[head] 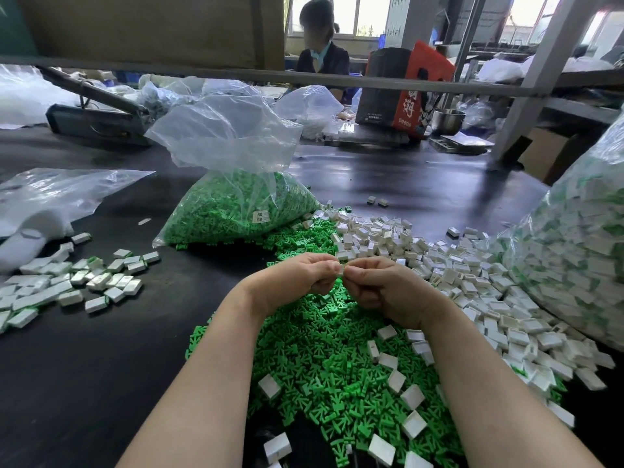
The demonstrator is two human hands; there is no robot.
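Near the tabletop's left edge lay a loose group of white pieces with green edges (77, 282). Toward the middle stood an open clear bag of green clips (233, 211). Your left hand (297, 278) and right hand (381, 285) met above the green pile (324, 359) by the near edge. Both had their fingers curled, and their tips pinched one small white piece (341, 270) between them. Loose white housings (472, 275) spread toward the right edge, up against a large filled bag (580, 258).
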